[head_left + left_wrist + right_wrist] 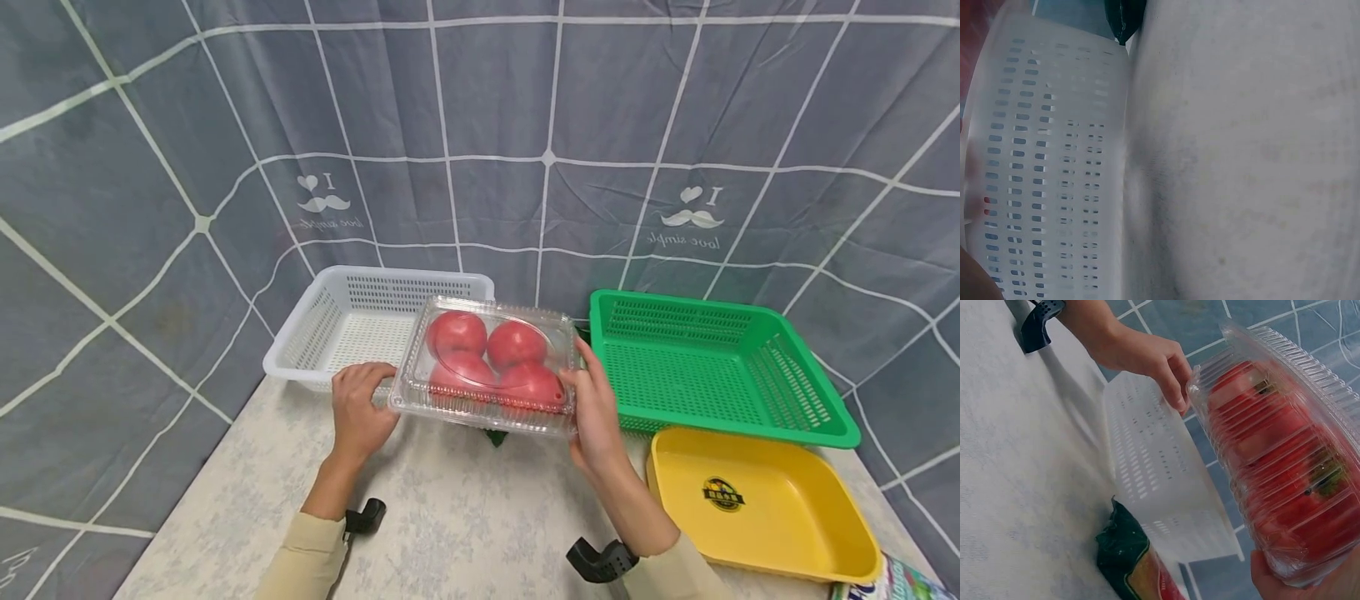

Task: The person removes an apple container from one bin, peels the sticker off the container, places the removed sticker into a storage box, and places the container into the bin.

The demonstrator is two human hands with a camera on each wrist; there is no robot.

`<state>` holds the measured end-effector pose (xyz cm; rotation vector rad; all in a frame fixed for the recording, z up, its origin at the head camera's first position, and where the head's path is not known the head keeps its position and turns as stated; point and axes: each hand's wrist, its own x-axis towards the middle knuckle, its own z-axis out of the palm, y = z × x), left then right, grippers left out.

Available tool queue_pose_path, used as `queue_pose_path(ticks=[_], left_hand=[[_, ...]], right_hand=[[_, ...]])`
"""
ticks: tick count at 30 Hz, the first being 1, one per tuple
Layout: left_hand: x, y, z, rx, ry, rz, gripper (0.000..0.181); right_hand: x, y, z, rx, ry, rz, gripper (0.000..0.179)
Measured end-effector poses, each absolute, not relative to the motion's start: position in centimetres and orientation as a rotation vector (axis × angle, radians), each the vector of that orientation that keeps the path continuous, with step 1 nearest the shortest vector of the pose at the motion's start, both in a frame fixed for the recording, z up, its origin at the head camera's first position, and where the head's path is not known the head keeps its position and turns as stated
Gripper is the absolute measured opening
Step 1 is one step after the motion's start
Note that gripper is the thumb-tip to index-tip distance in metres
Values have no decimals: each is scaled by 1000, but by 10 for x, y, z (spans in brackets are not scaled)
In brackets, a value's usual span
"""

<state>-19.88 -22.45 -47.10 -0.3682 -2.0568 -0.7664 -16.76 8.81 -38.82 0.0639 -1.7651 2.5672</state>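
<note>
A clear plastic clamshell box (pixel 487 414) of several red tomatoes (pixel 517 343) is held up over the table, its lid closed. My right hand (pixel 597 408) grips its right end, thumb on the near side. At the opposite end, my left hand (pixel 365 412) pinches the box's left edge, in front of the white basket. From the right wrist view, the left fingers (pixel 1172 381) meet the box's corner, and the tomatoes' green stem ends (pixel 1329 472) show through the plastic. The left wrist view catches only a sliver of hand at its lower left.
A white perforated basket (pixel 300 329) stands at the back left, a green basket (pixel 806 425) at the back right. Before the green one sits a yellow tray (pixel 787 517). Partly hidden beneath the box lies a green and red packet (pixel 1125 550). Another packet (pixel 892 583) pokes in at lower right.
</note>
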Motion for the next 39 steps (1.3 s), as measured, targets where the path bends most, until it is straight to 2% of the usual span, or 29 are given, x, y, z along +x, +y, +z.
queue_pose_path(ticks=[4,11,18,32,39], left_hand=[[-200,-226,-472,-366,-2031,-748,23],[-197,-225,-470,-371,-2011,-713,48],[-198,-225,-470,-371,-2029,-693,28],[-200,-221,-472,-381,-2023,-755,15],[-202,-221,-471,-382,-2012,-765,14]], right_hand=[[-173,82,-386,62,-1766,2587,56],[-187,72,-383,36,-1804,2564,57],[-200,61,-378,12,-1829,2533,59],[-223,45,-380,-47,-1841,2511,65],[-233,37,-378,-43,-1842,2515,66]])
